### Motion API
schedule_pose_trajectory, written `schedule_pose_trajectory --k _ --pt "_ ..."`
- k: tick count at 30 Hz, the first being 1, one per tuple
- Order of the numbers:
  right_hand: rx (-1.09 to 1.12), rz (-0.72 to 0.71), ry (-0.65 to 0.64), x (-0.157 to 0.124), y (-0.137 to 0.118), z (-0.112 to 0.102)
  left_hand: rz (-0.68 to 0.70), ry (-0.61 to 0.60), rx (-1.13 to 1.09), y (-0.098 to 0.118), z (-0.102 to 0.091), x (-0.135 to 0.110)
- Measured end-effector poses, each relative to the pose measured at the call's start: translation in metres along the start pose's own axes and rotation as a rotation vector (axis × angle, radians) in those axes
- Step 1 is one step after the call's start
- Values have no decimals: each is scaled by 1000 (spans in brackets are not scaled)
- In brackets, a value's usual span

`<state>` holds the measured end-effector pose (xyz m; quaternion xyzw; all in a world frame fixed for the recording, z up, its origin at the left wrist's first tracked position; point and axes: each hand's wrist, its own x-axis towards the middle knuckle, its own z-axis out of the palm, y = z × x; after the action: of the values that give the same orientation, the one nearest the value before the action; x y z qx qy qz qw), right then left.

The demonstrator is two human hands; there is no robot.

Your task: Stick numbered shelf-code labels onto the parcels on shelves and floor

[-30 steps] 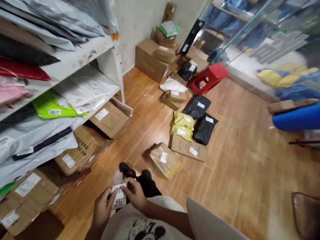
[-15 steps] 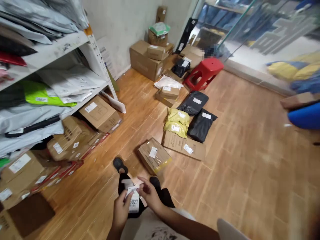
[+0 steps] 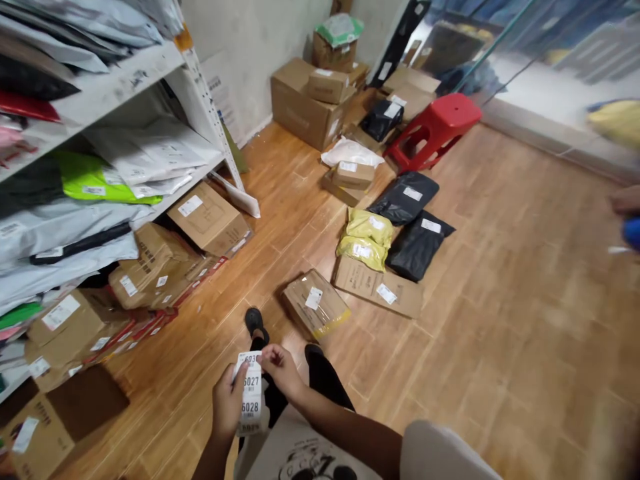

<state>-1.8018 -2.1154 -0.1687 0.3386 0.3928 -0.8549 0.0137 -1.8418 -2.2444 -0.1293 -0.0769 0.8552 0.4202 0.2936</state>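
A strip of white number labels [image 3: 251,395] hangs in front of my lap, with printed numbers such as 6027 and 6028 and barcodes on it. My left hand [image 3: 228,399] is closed on its left edge, the thumb lying across the front near the top. At the upper right corner, my right hand [image 3: 283,371] pinches the strip between thumb and fingers. A taped cardboard box [image 3: 313,307] with a white label lies on the floor just past my feet.
Ahead lie a flat carton [image 3: 365,287], yellow parcels [image 3: 367,230] and black parcels [image 3: 419,247]. A red stool [image 3: 445,123] stands behind them. On the left, a white shelf [image 3: 150,70] holds many parcels, with boxes [image 3: 210,217] at its foot. An open box [image 3: 55,427] sits lower left.
The strip now hangs longer and more of its numbers show. Both hands have shifted slightly left, and my right fingers have closed at the strip's top corner. The view has turned somewhat.
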Motion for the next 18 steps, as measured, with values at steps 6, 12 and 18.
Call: schedule_pose_trajectory --k 6,12,18 --pt "16 -18 168 43 19 24 13 -193 52 3 -27 57" --pt "-45 -48 191 97 22 44 130 -257 48 2 -40 118" --pt "-124 -50 130 180 17 73 87 -53 1 -9 -45 194"
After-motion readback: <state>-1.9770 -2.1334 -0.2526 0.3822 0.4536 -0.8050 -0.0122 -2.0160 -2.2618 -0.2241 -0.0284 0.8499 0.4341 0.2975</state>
